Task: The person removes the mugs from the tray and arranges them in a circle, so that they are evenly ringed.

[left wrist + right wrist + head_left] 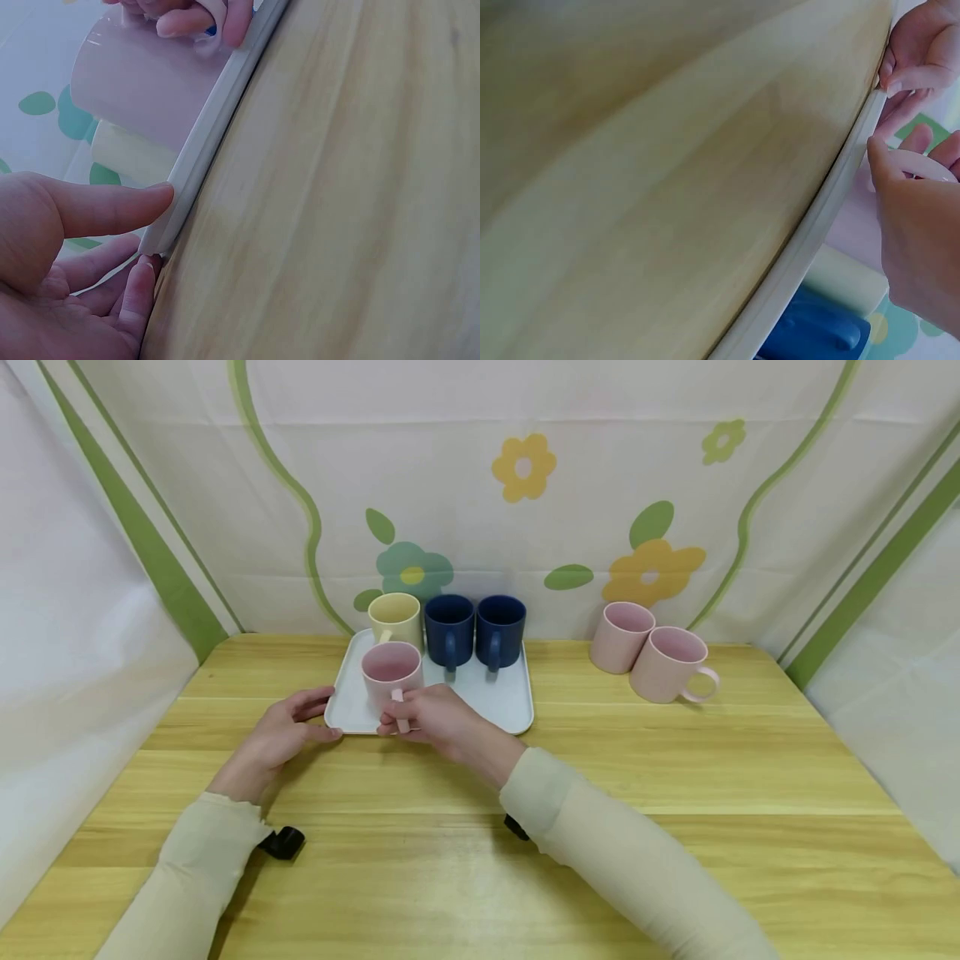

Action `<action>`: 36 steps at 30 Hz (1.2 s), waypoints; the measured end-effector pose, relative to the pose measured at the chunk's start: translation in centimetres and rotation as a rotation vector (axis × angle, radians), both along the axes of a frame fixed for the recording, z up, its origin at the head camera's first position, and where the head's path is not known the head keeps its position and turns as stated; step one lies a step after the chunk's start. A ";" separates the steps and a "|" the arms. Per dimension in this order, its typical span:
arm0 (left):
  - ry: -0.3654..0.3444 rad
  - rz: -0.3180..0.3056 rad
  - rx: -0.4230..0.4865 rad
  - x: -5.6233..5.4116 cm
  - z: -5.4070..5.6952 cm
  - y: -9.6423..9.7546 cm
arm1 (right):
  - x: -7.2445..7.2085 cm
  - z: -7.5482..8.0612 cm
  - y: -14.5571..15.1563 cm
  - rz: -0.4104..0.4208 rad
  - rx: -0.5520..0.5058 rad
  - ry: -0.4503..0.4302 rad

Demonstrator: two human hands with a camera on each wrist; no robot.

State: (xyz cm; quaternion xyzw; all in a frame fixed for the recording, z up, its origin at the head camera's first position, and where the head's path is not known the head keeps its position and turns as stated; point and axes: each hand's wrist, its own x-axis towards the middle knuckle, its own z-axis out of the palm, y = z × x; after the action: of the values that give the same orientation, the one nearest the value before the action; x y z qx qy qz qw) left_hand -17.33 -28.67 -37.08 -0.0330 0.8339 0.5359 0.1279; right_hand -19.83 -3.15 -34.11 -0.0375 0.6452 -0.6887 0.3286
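Note:
My right hand (442, 714) grips the handle of a pink mug (392, 672), which stands upright at the front left of a white tray (480, 697). At the tray's front left corner, my left hand (281, 739) holds the edge, thumb on the front rim and fingers by the left side; the left wrist view shows the thumb on the rim (199, 157). Behind the pink mug, a yellow mug (395, 614) is partly hidden. Two dark blue mugs, one in the middle (448, 631) and one to the right (501, 631), line the tray's back.
Two more pink mugs, one behind (622, 639) and one in front (667, 667), stand close together on the wooden table (637, 777) right of the tray. A white curtain (450, 460) with printed flowers hangs behind the table, with more cloth at both sides.

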 end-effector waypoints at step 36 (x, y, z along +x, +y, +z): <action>-0.028 0.004 -0.005 0.2 0.1 0.1 | 1.8 2.0 10.4 -0.153 -0.040 0.228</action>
State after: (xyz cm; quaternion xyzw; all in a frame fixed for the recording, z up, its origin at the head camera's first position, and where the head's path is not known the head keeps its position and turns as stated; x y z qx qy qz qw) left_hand -17.11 -28.61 -36.97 -0.0425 0.8333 0.5335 0.1382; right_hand -18.03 7.21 -32.07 -0.0727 0.6654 -0.7158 0.1988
